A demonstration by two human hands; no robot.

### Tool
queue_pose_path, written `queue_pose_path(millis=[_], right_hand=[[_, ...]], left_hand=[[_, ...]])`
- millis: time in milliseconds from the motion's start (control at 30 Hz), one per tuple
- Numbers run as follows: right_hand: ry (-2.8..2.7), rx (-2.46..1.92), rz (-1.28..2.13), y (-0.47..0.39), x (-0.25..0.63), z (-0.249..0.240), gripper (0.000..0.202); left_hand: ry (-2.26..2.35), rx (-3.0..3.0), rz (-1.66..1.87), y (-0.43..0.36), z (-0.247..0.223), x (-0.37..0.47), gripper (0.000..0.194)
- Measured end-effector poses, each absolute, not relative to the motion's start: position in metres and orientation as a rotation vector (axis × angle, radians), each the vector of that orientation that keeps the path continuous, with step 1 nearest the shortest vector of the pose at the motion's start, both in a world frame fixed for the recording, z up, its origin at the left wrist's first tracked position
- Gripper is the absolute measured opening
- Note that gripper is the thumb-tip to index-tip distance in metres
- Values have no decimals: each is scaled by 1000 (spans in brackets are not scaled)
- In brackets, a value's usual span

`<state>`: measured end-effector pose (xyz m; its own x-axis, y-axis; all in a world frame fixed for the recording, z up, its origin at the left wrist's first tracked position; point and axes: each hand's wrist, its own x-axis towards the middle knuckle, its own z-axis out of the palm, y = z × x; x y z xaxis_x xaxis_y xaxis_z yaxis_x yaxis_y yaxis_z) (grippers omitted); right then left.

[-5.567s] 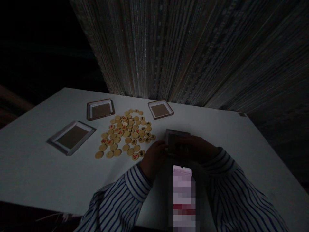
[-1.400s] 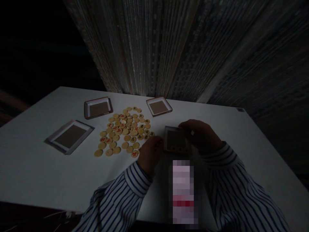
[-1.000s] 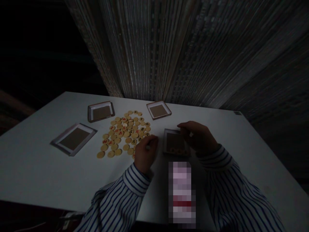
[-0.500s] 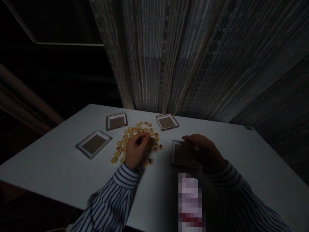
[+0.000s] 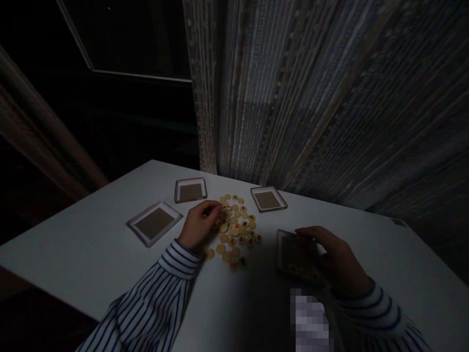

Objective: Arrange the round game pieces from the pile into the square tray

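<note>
My left hand [image 5: 200, 226] is over the left side of a loose pile of round xiangqi pieces [image 5: 233, 231], some marked in red or black. Its thumb and fingertips are pressed together; whatever they may hold is too dark to make out. Toward the right, my right hand [image 5: 335, 261] curls over the far and right side of a shallow tray [image 5: 281, 252], index fingertip at its far rim. A row of pieces [image 5: 302, 270] lies along that tray's near side. The shaded fingers hide much of the tray.
Three more shallow trays stand on the white table [image 5: 98, 239]: one at left [image 5: 154, 224], one at back left [image 5: 191, 190] and one at back right [image 5: 268, 199]. String curtains [image 5: 256, 98] hang beyond the far edge. A small flat dark object [image 5: 398, 223] lies at the right corner.
The view has turned left, so the table appears further right and lower. My left hand has moved left across the pile, uncovering more pieces. My right hand stays at the tray.
</note>
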<state>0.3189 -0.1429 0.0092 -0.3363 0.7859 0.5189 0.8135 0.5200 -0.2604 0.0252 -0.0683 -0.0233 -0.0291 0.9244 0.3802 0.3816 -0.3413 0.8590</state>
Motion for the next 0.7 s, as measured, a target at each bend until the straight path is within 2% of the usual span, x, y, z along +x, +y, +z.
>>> queue_pose_path(millis=[233, 400, 700], right_hand=[[-2407, -1354, -31, -138, 288, 15, 20], [-2493, -1413, -8, -138, 255, 19, 21], [-2637, -1598, 0, -150, 217, 8, 22]], left_hand=[[1427, 2160, 1268, -68, -34, -6, 21], [1306, 2406, 1140, -71, -42, -9, 19], [1261, 2538, 1090, -72, -46, -9, 20]])
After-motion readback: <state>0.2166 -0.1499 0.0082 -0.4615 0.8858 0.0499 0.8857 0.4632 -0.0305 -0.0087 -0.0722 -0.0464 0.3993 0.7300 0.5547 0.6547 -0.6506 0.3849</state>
